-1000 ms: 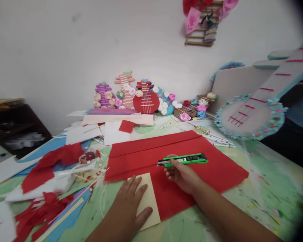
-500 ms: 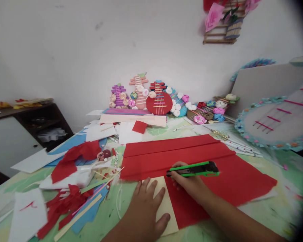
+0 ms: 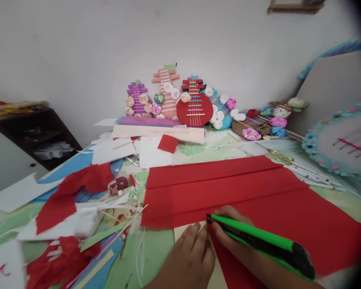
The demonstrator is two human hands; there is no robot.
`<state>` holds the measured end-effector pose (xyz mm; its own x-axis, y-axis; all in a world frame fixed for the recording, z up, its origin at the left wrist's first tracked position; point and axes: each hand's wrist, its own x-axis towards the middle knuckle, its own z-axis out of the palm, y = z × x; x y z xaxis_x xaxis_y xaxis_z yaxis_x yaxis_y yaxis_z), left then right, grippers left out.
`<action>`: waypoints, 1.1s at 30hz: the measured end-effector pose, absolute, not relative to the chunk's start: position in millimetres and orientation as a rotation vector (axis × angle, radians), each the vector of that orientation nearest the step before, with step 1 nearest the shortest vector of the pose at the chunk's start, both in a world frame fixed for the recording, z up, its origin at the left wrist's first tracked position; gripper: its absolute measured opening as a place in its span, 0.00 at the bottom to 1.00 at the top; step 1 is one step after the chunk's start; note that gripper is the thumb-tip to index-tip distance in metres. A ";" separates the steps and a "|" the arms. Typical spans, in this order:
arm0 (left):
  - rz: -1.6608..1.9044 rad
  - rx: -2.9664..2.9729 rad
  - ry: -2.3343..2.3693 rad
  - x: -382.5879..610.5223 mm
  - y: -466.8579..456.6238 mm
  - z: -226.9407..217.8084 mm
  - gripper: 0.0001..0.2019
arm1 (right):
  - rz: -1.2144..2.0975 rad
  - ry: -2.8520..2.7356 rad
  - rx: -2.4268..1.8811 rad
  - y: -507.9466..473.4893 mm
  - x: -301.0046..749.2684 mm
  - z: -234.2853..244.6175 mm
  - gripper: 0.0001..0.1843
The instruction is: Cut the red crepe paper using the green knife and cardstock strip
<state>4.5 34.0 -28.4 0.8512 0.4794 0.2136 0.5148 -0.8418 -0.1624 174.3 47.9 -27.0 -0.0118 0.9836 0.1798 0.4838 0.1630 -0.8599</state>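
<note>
My right hand (image 3: 228,237) grips a green and black utility knife (image 3: 264,239). The knife's tip points left and down, close to the fingertips of my left hand (image 3: 191,253). That left hand lies flat, fingers close together, on a cream piece of card (image 3: 180,232) and covers much of it. Beneath the knife, a large red sheet (image 3: 204,196) with fold lines spreads across the table. The card's right edge lies along the red sheet. Whether the blade touches the sheet, I cannot tell.
Red scraps (image 3: 63,261), white paper (image 3: 6,192) and thin strips clutter the left side. Scissors (image 3: 281,156) and marked white sticks (image 3: 315,176) lie at the back right. Decorated lute-shaped crafts (image 3: 195,108) stand against the wall. A dark cabinet (image 3: 39,136) stands left.
My left hand's spread fingers have drawn together on the card. The knife, earlier held roughly level, now slants with its tip down near those fingers. The view has moved closer to the table.
</note>
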 end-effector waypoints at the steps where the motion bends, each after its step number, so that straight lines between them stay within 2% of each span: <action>1: -0.283 -2.801 -0.752 4.2 34.5 -30.9 0.14 | 0.755 -1.612 -1.450 47.6 173.5 -27.6 0.03; 5: -0.340 -2.763 -0.736 4.2 34.5 -30.1 0.13 | 0.707 -1.593 -1.496 46.1 169.9 -25.0 0.03; 13: -0.170 -2.774 -0.731 6.9 33.7 -21.1 0.14 | 0.851 -1.589 -1.405 42.6 169.1 -11.6 0.03; 22: -0.139 -2.790 -0.712 3.8 38.2 -29.9 0.14 | 0.823 -1.714 -1.390 47.6 170.4 -20.6 0.08; 24: -0.150 -2.846 -0.748 3.4 38.8 -31.9 0.16 | 0.849 -1.749 -1.380 46.3 170.0 -13.7 0.09; 28: -0.140 -2.998 -0.885 2.0 36.4 -28.6 0.31 | 0.842 -1.742 -1.373 42.7 169.7 -3.9 0.09; 33: -0.033 -3.106 -0.985 2.0 30.6 -14.5 0.33 | 0.889 -1.806 -1.283 39.2 174.9 -5.1 0.07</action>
